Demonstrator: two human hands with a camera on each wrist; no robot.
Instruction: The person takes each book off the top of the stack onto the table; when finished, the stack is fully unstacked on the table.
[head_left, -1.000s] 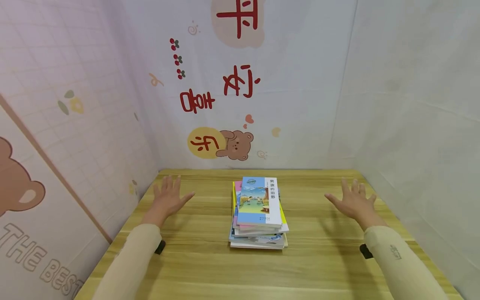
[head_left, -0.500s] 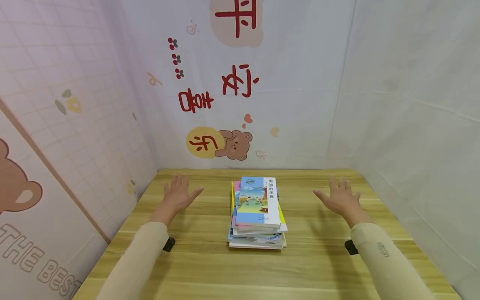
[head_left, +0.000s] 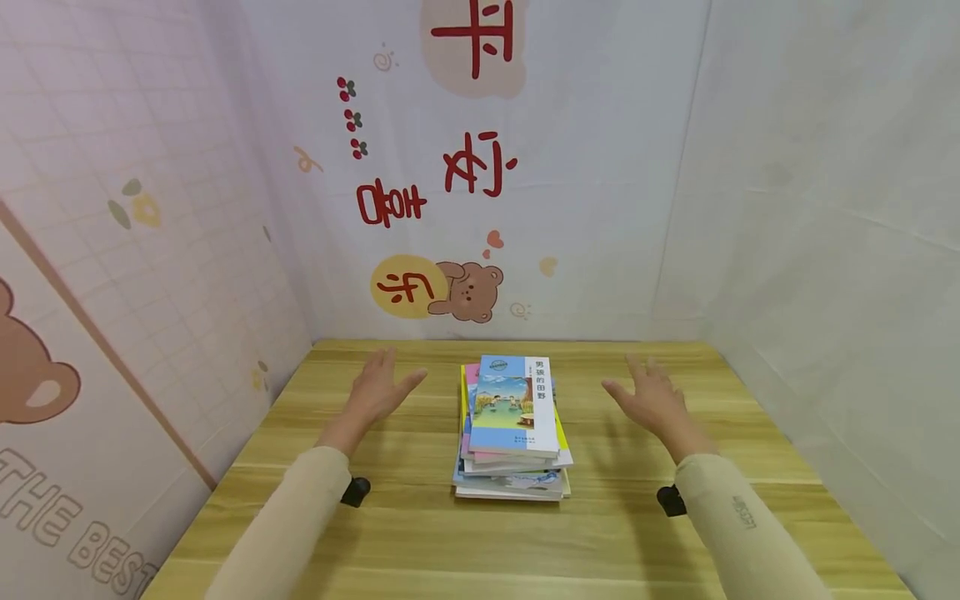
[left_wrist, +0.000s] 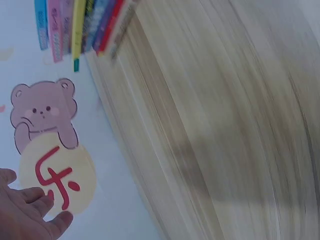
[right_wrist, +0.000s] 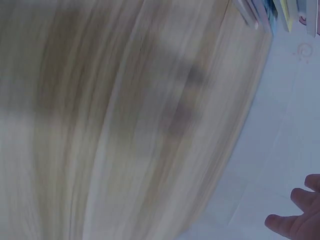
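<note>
A stack of several thin books (head_left: 516, 467) lies in the middle of the wooden table, its edges uneven. On top is a book with a blue and white cover (head_left: 510, 406) showing a painted river scene. My left hand (head_left: 377, 392) hovers left of the stack, fingers extended and thumb pointing toward it. To the right, my right hand (head_left: 651, 400) hovers likewise, its thumb toward the books. Both hands are apart from the stack and hold nothing. In the left wrist view, coloured book spines (left_wrist: 82, 27) show at the top; book corners (right_wrist: 280, 12) appear in the right wrist view.
The wooden table (head_left: 420, 550) ends against a white back wall (head_left: 600, 167) printed with red characters and a bear. Patterned side walls (head_left: 187, 275) enclose it left and right. Black wrist devices (head_left: 356, 492) sit below both cuffs.
Both hands have moved inward toward the book stack, the left one rightward and the right one leftward. The books stay in place on the table.
</note>
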